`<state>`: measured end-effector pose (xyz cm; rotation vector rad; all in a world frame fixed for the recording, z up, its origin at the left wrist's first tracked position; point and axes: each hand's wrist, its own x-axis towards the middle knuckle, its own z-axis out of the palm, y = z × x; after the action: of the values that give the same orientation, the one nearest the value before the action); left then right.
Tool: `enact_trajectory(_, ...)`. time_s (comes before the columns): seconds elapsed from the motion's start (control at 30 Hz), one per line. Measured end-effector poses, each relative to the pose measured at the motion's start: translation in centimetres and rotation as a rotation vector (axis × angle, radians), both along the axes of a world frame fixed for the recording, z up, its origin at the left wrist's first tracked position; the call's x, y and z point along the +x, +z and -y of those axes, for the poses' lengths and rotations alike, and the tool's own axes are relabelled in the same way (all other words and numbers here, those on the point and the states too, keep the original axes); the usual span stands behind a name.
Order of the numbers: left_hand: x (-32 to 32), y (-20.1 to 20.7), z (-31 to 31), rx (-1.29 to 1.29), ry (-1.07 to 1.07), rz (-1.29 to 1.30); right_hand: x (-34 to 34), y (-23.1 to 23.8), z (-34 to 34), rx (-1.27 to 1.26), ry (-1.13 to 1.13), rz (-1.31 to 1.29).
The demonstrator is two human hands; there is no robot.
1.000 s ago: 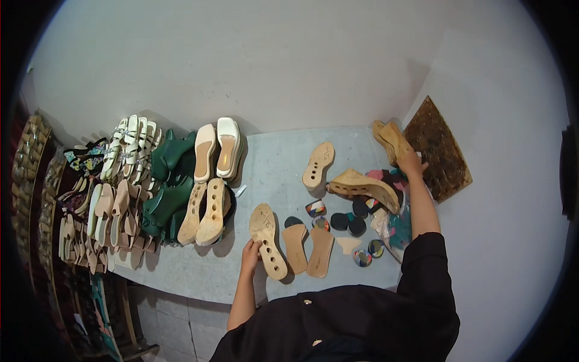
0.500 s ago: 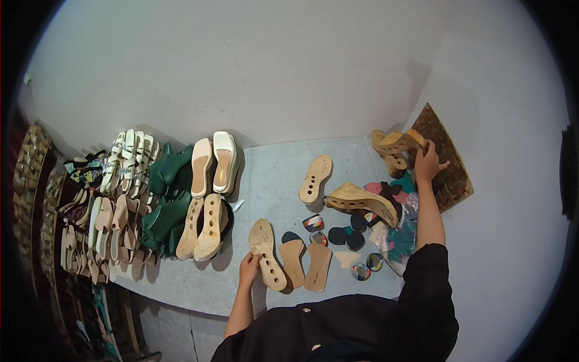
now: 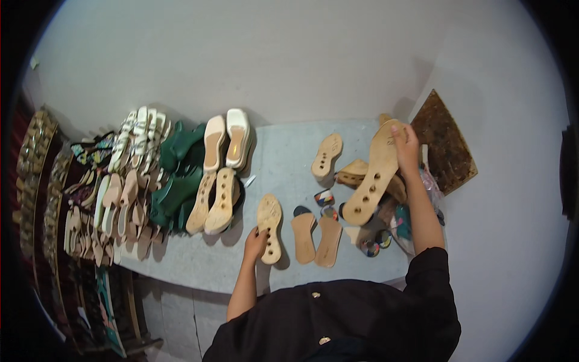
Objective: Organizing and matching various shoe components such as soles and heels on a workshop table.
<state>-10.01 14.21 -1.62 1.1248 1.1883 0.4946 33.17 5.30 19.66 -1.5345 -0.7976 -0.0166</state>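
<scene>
My right hand point(image 3: 409, 145) is raised over the right part of the table, closed around one end of a wooden shoe last point(image 3: 377, 172). The last's flat, holed face is turned up and it hides some of the things below. At the left, my left hand point(image 3: 256, 242) grips the side edge of another holed shoe last point(image 3: 270, 220). Two tan insoles point(image 3: 303, 238) lie just right of that one. Farther back rests a third last point(image 3: 327, 154), holed side up, beside a wooden wedge-shaped last point(image 3: 351, 173) that is partly covered.
Patterned round pieces point(image 3: 370, 247) and a plastic bag point(image 3: 401, 226) lie at the right. A brown board point(image 3: 446, 142) leans on the wall. Along the left stand white platform sandals point(image 3: 238, 139), green lasts point(image 3: 181, 196), wooden lasts point(image 3: 221, 202) and several finished sandals point(image 3: 126, 202).
My right hand has brought the wooden last from the back right corner toward the middle, turning its holed face up. My left hand stays on its last. The whole view has shifted slightly.
</scene>
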Motion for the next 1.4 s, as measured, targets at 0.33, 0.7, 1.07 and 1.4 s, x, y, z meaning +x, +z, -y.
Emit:
enact_trajectory(0.33, -1.4, 2.1, 5.6, 0.395, -0.141, -0.04, -19.8, -10.0, -2.4, -0.343, 0.493, -0.373)
enact_trajectory(0.7, -7.2, 4.2, 10.1, 0.353, 0.055, -0.1, -25.2, -16.7, -3.5, -0.632, 0.499, -0.172)
enact_trajectory(1.07, -8.9, 6.4, 13.3, 0.409, 0.142, -0.271, -26.8, -17.2, -4.6, -0.972, 0.413, 0.327)
enact_trajectory(1.4, -11.8, 3.2, 10.1, 0.512, -0.05, -0.239, -29.0, -14.8, 0.5, -0.867, 0.415, 0.274)
